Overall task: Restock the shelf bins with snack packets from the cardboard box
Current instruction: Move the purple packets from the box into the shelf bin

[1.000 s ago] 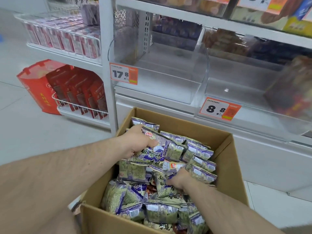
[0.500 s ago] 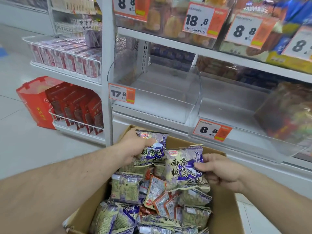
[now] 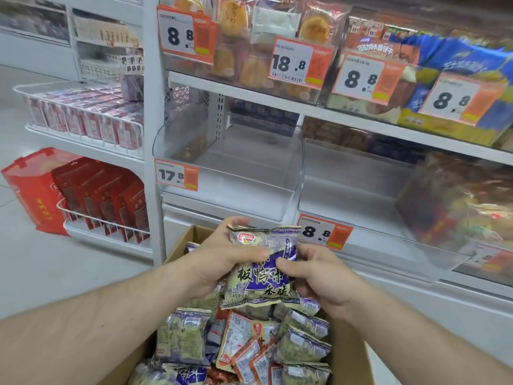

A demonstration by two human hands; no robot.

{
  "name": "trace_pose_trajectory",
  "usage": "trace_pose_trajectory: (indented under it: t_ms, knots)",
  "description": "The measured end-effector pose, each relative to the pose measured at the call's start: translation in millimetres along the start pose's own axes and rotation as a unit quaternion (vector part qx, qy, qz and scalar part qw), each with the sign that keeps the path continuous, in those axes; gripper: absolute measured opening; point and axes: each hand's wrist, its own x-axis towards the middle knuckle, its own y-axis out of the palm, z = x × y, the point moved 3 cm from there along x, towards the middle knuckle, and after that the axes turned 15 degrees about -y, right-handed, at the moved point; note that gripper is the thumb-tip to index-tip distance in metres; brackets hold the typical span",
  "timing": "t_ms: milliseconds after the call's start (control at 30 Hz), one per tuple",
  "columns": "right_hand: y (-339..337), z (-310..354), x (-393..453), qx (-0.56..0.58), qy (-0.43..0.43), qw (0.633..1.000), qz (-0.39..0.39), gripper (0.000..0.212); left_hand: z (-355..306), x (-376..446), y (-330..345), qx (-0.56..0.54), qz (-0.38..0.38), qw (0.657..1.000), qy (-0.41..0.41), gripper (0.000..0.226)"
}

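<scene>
1. Both hands up over the open brown cardboard box; left hand & right hand each curled round the purple-and-green foil snack packets, thumbs pinching the front one; bunch held just above the loose packets in the box
2. Step looks like the carry, box to shelf; next move: lift fwd & up into the empty clear plastic bin w/ the 17.8 tag
3. Bin's front lip stands up, so packets must clear it; open room inside; white upright post close on the left; neighbouring 8.8 bin also bare

Bright even light, blurred right edge, wide-angle distortion
</scene>
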Motion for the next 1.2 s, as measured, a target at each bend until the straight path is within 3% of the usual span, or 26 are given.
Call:
trace_pose_trajectory:
  t_ms: [67, 167, 267, 333, 433, 533, 633, 700, 767, 833, 967, 1033, 1133, 1167, 1200]
  knots:
    - [-3.0, 3.3, -1.6, -0.018, -0.010, 1.000, -0.010, 0.019, -6.2, -3.2, 4.2, -0.001, -0.014, 1.000, 0.017, 0.090]
    - [-11.9, 14.9, -4.2, -0.012, -0.038, 0.999, -0.037, 0.055, -17.3, -6.3, 11.8, -0.027, -0.010, 0.999, 0.038, 0.081]
    - [-12.4, 30.3, -6.9, 0.016, -0.054, 0.997, 0.045, 0.073, -24.6, -8.8, 24.6, -0.036, 0.024, 0.998, 0.044, 0.080]
    - [-11.6, 37.1, -8.5, 0.049, -0.055, 0.994, 0.080, 0.069, -31.5, -10.3, 33.3, -0.035, 0.041, 0.998, 0.038, 0.078]
    - [-22.4, 46.2, -6.7, 0.077, -0.036, 0.996, 0.033, 0.052, -48.1, -8.6, 49.7, 0.022, 0.060, 0.998, 0.009, 0.076]
    - [-41.4, 58.2, -0.1, 0.120, 0.006, 0.993, -0.001, 0.049, -71.1, -1.8, 73.8, 0.060, 0.076, 0.995, -0.028, 0.058]
    - [-70.7, 75.0, 9.9, 0.149, 0.020, 0.988, -0.045, 0.044, -99.4, 20.7, 87.8, 0.092, 0.001, 0.996, 0.002, 0.043]
    - [-94.0, 85.0, 19.5, 0.158, 0.026, 0.984, -0.083, 0.040, -116.4, 41.0, 86.1, 0.086, -0.093, 0.989, 0.076, 0.043]
    - [-118.7, 91.9, 33.6, 0.153, 0.022, 0.981, -0.120, 0.041, -128.8, 59.3, 80.9, 0.160, -0.188, 0.952, 0.181, 0.032]
    - [-144.3, 91.9, 59.0, 0.140, 0.017, 0.977, -0.159, 0.032, -135.7, 80.3, 77.8, 0.295, -0.246, 0.896, 0.223, 0.037]
    - [-171.0, 71.0, 118.0, 0.048, 0.034, 0.979, -0.195, 0.007, -120.3, 110.2, 79.5, 0.471, -0.207, 0.849, 0.121, 0.085]
    - [-177.5, 55.4, 151.5, -0.006, 0.042, 0.979, -0.198, 0.027, -110.9, 114.5, 81.2, 0.521, -0.212, 0.821, 0.100, 0.088]
    - [-216.9, 7.9, 234.8, -0.058, 0.015, 0.984, -0.168, 0.102, -109.6, 111.8, 85.4, 0.539, -0.215, 0.808, 0.102, 0.094]
    - [-224.9, -4.1, 256.7, -0.070, 0.008, 0.986, -0.151, 0.114, -109.8, 111.4, 85.8, 0.546, -0.214, 0.804, 0.102, 0.096]
    - [-224.3, -9.1, 266.7, -0.078, 0.006, 0.989, -0.129, 0.113, -110.6, 110.1, 86.3, 0.549, -0.211, 0.802, 0.103, 0.097]
